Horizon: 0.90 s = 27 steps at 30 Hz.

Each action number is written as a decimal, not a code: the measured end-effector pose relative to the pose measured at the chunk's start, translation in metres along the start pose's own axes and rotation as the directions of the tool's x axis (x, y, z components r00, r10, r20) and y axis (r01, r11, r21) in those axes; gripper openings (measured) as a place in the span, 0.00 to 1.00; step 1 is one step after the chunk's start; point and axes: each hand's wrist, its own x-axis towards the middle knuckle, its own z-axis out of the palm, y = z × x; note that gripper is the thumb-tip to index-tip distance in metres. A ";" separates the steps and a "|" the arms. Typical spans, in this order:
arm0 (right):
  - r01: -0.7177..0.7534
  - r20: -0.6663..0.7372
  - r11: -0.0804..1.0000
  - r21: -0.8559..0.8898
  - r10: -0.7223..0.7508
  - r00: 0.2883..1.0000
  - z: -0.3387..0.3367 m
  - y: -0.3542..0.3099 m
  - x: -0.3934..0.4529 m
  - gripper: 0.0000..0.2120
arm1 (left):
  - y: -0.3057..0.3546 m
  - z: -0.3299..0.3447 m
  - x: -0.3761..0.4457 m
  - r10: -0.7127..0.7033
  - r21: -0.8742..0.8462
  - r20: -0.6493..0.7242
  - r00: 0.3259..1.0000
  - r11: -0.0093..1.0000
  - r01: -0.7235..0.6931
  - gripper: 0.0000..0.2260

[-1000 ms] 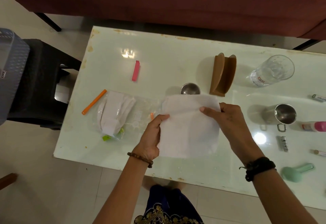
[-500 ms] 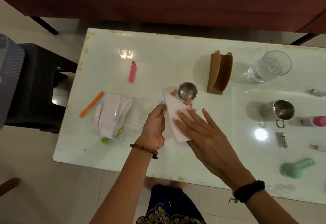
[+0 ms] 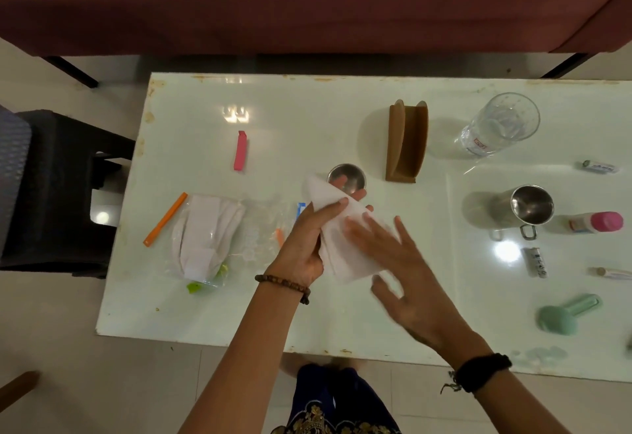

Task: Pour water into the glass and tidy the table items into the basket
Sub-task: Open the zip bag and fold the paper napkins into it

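Fingers (image 3: 337,203) gripping folded napkin (image 3: 345,252), right palm (image 3: 410,283) atop

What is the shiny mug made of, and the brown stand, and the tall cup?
The mug looks like polished steel: grey, mirror-bright inside. The brown stand looks like matte plastic or wood; hard to tell. The tall cup seems clear glass, since the table shows through it.

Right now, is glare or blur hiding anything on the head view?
Head view: lamp glare spots on the table, near the steel mug and far edge, hide nothing; the right hand is motion-blurred over the napkin; wide-angle bending at the edges.
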 end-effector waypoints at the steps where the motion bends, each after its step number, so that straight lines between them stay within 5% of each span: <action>1: -0.104 -0.116 0.979 0.178 0.125 0.985 -0.005 0.000 0.000 0.23 | 0.000 0.001 0.000 0.003 0.017 0.001 1.000 1.000 -0.003 0.14; 3: -0.315 -0.196 0.841 0.440 0.433 0.880 -0.017 0.003 0.006 0.20 | 0.001 0.004 0.001 -0.010 0.009 0.015 1.000 1.000 0.010 0.15; 4: -0.406 -0.118 0.738 0.539 0.543 0.831 -0.022 0.008 0.008 0.20 | 0.002 0.006 0.002 -0.022 0.005 0.025 0.999 1.000 0.022 0.16; 7: -0.474 0.110 0.491 0.731 0.600 0.792 -0.029 0.027 0.006 0.12 | 0.004 0.010 0.006 -0.036 0.052 0.029 0.999 0.998 0.035 0.14; 13: -0.379 0.046 0.372 0.847 0.660 0.750 -0.022 0.031 -0.012 0.09 | 0.012 0.010 0.021 -0.040 0.204 -0.059 0.997 0.978 0.052 0.13; 16: -0.303 -0.019 0.329 0.894 0.706 0.708 -0.021 0.034 -0.015 0.09 | 0.008 0.010 0.021 -0.092 0.438 -0.104 0.990 0.890 0.129 0.22; 19: -0.288 -0.035 0.311 0.906 0.732 0.681 -0.019 0.037 -0.010 0.08 | 0.006 0.020 0.023 0.115 0.547 -0.108 0.988 0.836 -0.037 0.24; 22: -0.256 -0.073 0.314 0.914 0.750 0.658 -0.021 0.042 0.005 0.10 | 0.017 0.050 0.036 0.346 0.732 -0.014 0.938 0.643 -0.226 0.17; 25: -0.168 -0.110 0.273 0.947 0.769 0.630 -0.031 0.051 0.030 0.11 | 0.029 0.082 0.055 0.489 0.914 0.098 0.867 0.300 -0.273 0.12; 27: -0.104 -0.088 0.189 0.977 0.788 0.609 -0.037 0.059 0.049 0.10 | 0.037 0.100 0.071 0.566 0.943 0.126 0.815 0.187 -0.276 0.13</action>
